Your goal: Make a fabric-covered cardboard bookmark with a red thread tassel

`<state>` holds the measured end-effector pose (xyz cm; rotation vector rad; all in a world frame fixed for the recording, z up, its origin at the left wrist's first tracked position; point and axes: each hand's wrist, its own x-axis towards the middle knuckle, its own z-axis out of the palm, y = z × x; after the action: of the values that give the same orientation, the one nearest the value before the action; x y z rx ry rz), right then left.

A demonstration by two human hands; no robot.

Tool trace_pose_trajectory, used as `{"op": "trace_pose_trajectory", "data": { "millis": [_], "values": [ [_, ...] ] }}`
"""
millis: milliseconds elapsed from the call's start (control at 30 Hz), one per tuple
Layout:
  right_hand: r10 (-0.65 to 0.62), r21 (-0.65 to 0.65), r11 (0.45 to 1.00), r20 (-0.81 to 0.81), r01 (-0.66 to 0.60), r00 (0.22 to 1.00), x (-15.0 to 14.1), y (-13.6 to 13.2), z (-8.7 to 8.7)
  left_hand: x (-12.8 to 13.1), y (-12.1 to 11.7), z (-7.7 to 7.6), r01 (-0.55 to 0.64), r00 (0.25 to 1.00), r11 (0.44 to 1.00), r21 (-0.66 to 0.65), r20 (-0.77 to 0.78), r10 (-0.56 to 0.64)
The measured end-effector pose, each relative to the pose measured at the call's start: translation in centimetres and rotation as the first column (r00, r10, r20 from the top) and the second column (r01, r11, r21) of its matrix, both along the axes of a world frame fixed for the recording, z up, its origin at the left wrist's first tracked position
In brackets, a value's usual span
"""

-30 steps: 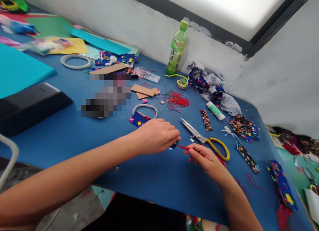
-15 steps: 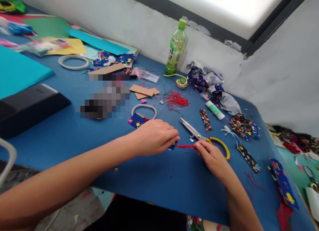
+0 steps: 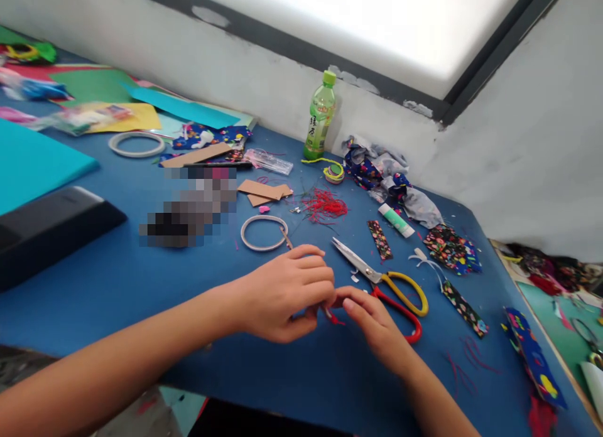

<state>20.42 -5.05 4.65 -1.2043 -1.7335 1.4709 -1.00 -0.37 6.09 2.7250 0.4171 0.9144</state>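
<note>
My left hand (image 3: 292,292) is closed around a narrow fabric-covered strip (image 3: 286,237), turned nearly edge-on so that only its thin upper end shows. Below the left fingers, a short red thread tassel (image 3: 334,318) sticks out from the strip's lower end. My right hand (image 3: 374,324) comes in from the right with thumb and index finger apart, the index fingertip against the left fingers. No thread shows between its fingers. Just beyond the right hand lie scissors (image 3: 372,274) with one yellow and one red handle, blades slightly apart.
Behind the hands lie a white tape ring (image 3: 244,233), brown card strips (image 3: 264,189) and tangled red thread (image 3: 326,205). A green tea bottle (image 3: 320,120) stands by the wall. To the right are a glue stick (image 3: 396,220), crumpled fabric (image 3: 377,167) and finished-looking patterned strips (image 3: 464,308).
The strip has turned from showing its blue patterned face to edge-on. My right hand has moved left and let go of the red thread, which hung taut between the hands before.
</note>
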Motion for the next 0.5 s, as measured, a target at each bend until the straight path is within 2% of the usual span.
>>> {"op": "trace_pose_trajectory", "data": {
  "millis": [133,267,367,500],
  "values": [
    [-0.048,-0.12,0.992,-0.162,0.029,0.986,0.0,0.2,-0.1,0.2,0.2,-0.5,-0.044,0.995,0.981,0.187,0.101,0.025],
    [-0.214,-0.285,0.951,-0.34,0.117,0.916,-0.4,-0.2,-0.1,0.0,0.5,-0.9,-0.098,0.973,0.946,0.309,0.228,0.027],
    [-0.313,-0.379,0.912,-0.397,0.157,0.862,-0.9,-0.5,-0.1,-0.1,0.6,-1.1,-0.116,0.965,0.929,0.351,0.263,0.021],
    [-0.387,-0.39,0.893,-0.407,0.226,0.827,-1.0,-0.6,-0.2,0.1,0.6,-1.4,-0.135,0.964,0.927,0.351,0.263,0.041]
  ]
}}
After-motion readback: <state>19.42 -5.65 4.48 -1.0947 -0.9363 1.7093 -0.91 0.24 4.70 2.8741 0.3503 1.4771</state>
